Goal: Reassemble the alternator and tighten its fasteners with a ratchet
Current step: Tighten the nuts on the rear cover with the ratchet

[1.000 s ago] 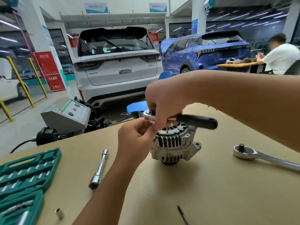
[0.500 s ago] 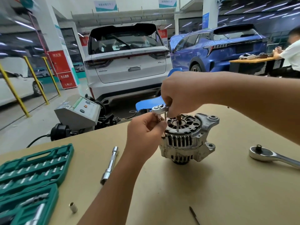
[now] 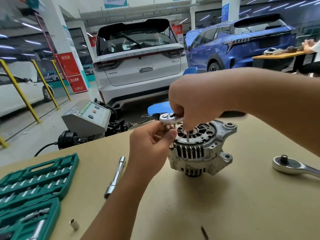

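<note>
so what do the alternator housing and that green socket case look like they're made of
The alternator housing looks like cast aluminium, though that is a guess from its look: dull grey-white, rough and unpolished, with moulded ribs and mounting ears. The green socket case looks like moulded plastic: even teal colour, soft sheen, rounded edges and shaped slots holding shiny metal bits.

- R hand (image 3: 194, 101) grips ratchet (image 3: 168, 117) over alternator (image 3: 199, 149), mid-table (image 3: 242, 205).
- L hand (image 3: 149, 142) pinches socket below ratchet head.
- Green toolcase (image 3: 34, 179) at table's left edge.

Bright overhead light, blurred warped edges
</note>
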Tool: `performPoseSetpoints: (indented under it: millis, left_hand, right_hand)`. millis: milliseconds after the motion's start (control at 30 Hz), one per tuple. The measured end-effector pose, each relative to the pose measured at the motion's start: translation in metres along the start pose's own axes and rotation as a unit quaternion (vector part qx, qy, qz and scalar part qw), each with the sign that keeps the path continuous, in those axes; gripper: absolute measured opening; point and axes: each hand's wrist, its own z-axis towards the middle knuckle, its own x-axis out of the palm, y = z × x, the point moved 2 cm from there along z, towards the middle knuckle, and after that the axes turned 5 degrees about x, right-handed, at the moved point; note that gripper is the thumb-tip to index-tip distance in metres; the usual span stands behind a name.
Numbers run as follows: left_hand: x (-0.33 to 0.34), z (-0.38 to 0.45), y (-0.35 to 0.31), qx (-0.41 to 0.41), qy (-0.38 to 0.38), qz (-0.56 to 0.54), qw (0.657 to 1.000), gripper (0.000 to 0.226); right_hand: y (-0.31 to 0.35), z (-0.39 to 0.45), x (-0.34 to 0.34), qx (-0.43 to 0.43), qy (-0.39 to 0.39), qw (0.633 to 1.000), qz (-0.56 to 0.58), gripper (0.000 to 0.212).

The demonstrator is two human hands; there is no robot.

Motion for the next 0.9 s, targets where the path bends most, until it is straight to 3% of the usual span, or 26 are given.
performPoseSetpoints:
  millis: [100,267,400,500,600,733,833,900]
  left_hand:
    - [-0.001,0.001,-0.002,-0.023,0.009,-0.014,1.000,0.008]
    - [0.004,-0.004,-0.008,-0.036,-0.019,-0.022,0.999,0.015]
    - [0.004,-0.002,-0.007,-0.037,0.002,-0.034,0.999,0.016]
    - [0.006,-0.005,-0.009,-0.032,-0.035,-0.048,0.998,0.011]
    - [0.005,-0.003,-0.008,-0.027,-0.034,-0.039,0.998,0.016]
    - [0.000,0.001,-0.006,-0.042,-0.018,-0.060,0.997,0.016]
    - [0.003,-0.001,-0.009,-0.036,-0.021,-0.055,0.998,0.014]
    - [0.003,-0.001,-0.008,-0.026,-0.018,-0.052,0.998,0.017]
  right_hand:
    - [-0.004,-0.001,0.004,-0.009,-0.025,1.000,0.013,0.015]
    - [0.005,-0.005,0.004,-0.015,0.005,0.999,0.036,0.024]
    - [0.002,-0.010,0.004,-0.023,-0.014,0.999,0.020,0.015]
    - [0.006,-0.009,0.007,-0.011,-0.005,1.000,0.010,0.003]
    - [0.007,-0.006,0.005,-0.002,0.014,1.000,0.016,0.003]
    - [0.006,-0.004,0.005,0.003,-0.020,0.999,0.032,0.015]
    - [0.007,-0.006,0.000,0.004,0.064,0.991,0.119,0.027]
    - [0.006,-0.009,-0.005,0.003,0.097,0.985,0.145,0.023]
